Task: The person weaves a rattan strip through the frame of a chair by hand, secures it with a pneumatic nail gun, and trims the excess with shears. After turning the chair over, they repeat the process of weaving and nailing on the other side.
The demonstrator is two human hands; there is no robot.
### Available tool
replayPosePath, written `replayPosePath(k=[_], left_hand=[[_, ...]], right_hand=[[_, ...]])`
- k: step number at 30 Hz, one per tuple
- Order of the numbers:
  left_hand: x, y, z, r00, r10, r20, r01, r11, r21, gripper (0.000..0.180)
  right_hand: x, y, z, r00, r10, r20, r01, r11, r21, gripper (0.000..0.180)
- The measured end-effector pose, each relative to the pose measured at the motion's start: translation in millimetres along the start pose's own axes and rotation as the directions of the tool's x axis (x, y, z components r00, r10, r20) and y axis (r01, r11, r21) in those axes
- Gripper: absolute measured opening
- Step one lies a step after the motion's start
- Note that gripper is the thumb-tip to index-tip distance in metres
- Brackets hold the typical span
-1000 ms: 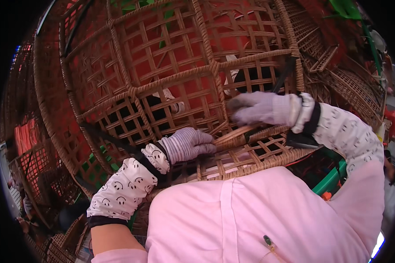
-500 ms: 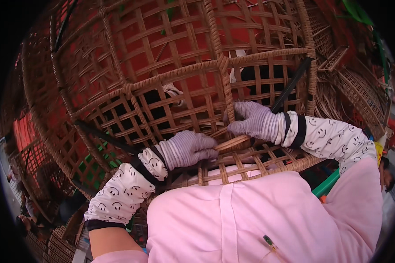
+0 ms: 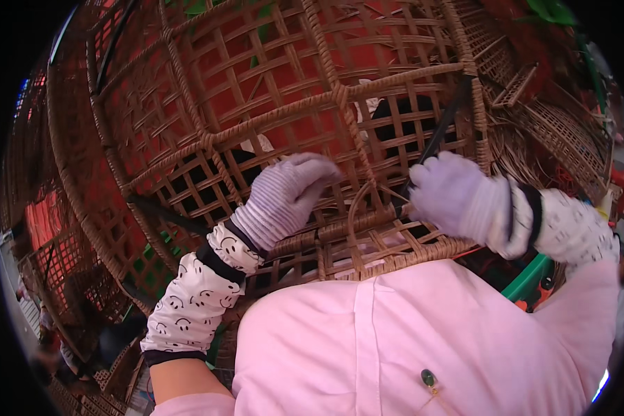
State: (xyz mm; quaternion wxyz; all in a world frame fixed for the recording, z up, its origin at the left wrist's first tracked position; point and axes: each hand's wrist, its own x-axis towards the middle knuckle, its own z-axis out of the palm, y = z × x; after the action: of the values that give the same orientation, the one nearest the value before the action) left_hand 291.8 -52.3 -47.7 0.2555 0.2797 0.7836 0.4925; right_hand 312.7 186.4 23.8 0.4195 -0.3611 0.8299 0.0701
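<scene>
A large brown woven rattan frame [image 3: 277, 114], with open lattice and wrapped ribs, lies tilted in front of me against my body. My left hand [image 3: 288, 194], in a striped lilac glove, hovers over its near part, fingers stretched and slightly bent, holding nothing that I can see. My right hand [image 3: 451, 194], gloved alike and a little blurred, is curled at the right side beside a black bar [image 3: 440, 135]. A thin rattan strand [image 3: 351, 218] forms a loose loop round the near crosspiece [image 3: 312, 239] and runs toward my right fingers.
More woven rattan pieces [image 3: 565, 139] stand at the right, with loose strips [image 3: 516, 156] beside them. Red material [image 3: 291, 132] shows through the lattice. A green edge [image 3: 530, 274] lies by my right elbow. Further lattice work [image 3: 52, 256] stands at the left.
My hands have moved apart from the crosspiece: the left up and leftward, its fingers lifted, the right to the right. A loop of strand now stands out between them. The frame has shifted slightly.
</scene>
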Motion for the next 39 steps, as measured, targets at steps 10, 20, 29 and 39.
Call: replayPosePath(k=[10,20,29,39], left_hand=[[-3.1,6.9,34.0,0.861,0.001,0.509,-0.053,0.995,0.087,0.021],[-16.1,-22.1,28.3,0.833,-0.057,0.55,0.137,0.985,-0.105,0.032],[-8.6,-25.0,25.0,0.836,-0.145,0.529,0.279,0.943,-0.183,0.029],[11.8,13.9,-1.0,0.999,0.033,-0.002,-0.033,0.999,0.03,0.016]], right_hand=[[-35.2,11.5,24.2,0.874,-0.052,-0.483,0.462,0.395,0.794,0.025],[73.4,25.3,37.3,0.99,-0.049,0.133,-0.105,0.378,0.92,0.058],[113.1,38.1,24.2,0.863,-0.401,0.308,0.039,0.661,0.749,0.044],[-4.5,-5.3,-22.7,0.907,0.051,0.417,-0.168,0.954,0.249,0.031]])
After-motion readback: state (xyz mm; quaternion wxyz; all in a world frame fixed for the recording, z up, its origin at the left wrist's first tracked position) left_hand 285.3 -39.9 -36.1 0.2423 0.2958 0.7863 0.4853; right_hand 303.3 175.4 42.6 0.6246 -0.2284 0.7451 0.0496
